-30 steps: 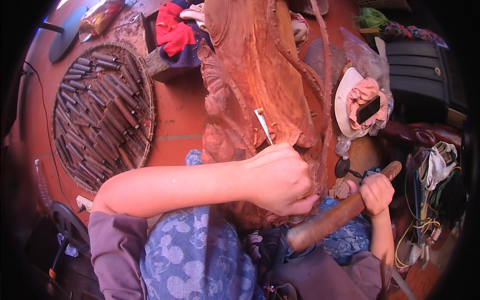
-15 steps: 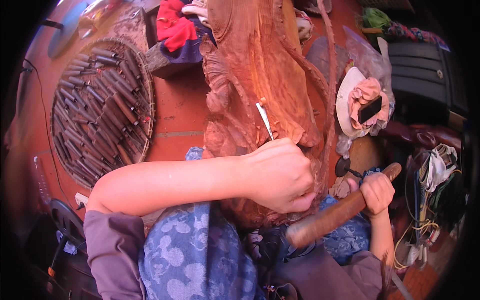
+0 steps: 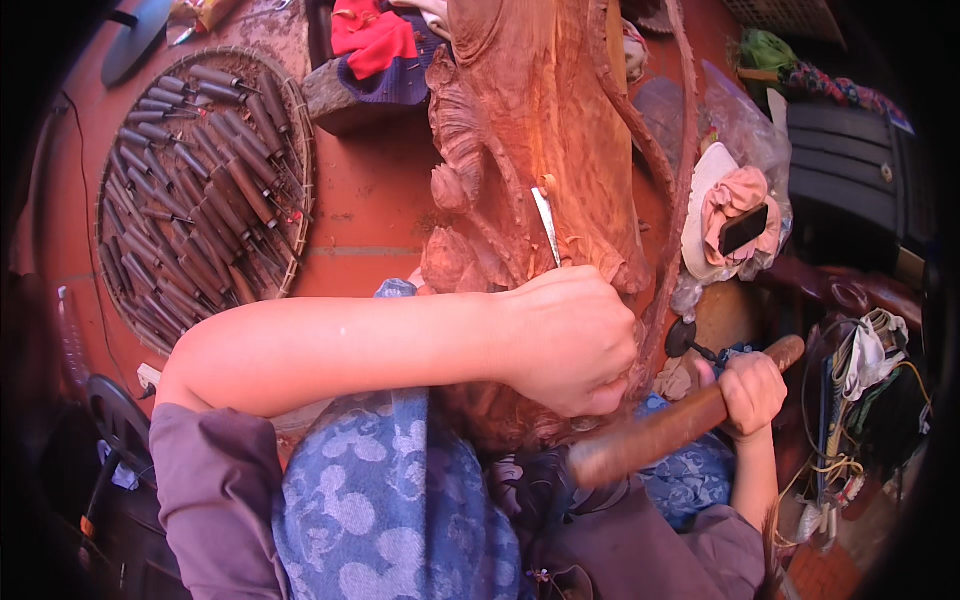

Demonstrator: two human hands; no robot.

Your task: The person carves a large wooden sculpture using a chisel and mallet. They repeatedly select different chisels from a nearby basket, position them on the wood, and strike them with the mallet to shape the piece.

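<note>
My left hand point(image 3: 570, 340) is closed in a fist over the lower part of a reddish carved wood piece point(image 3: 510, 90). From the fist a carving chisel point(image 3: 546, 225) points away from me, its bright blade tip against the wood; its handle is hidden in the fist. At the right, my right hand point(image 3: 752, 394) grips a wooden mallet point(image 3: 665, 435) shaped like a thick round club. The mallet's blurred heavy end lies just below my left fist. Carved buds and petals stand out along the wood's left side.
A round woven tray point(image 3: 308, 150) full of wooden-handled chisels lies at left on the red tiled floor. A wooden block point(image 3: 350, 112) with red and purple cloth stands beyond. At right are a pale hat point(image 3: 695, 215) with pink cloth and a phone point(image 3: 743, 230), then tangled cords.
My view has shifted a little, moving the wood and chisel rightward in the picture. The curled shaving at the chisel tip no longer shows. Both hands keep their grip.
</note>
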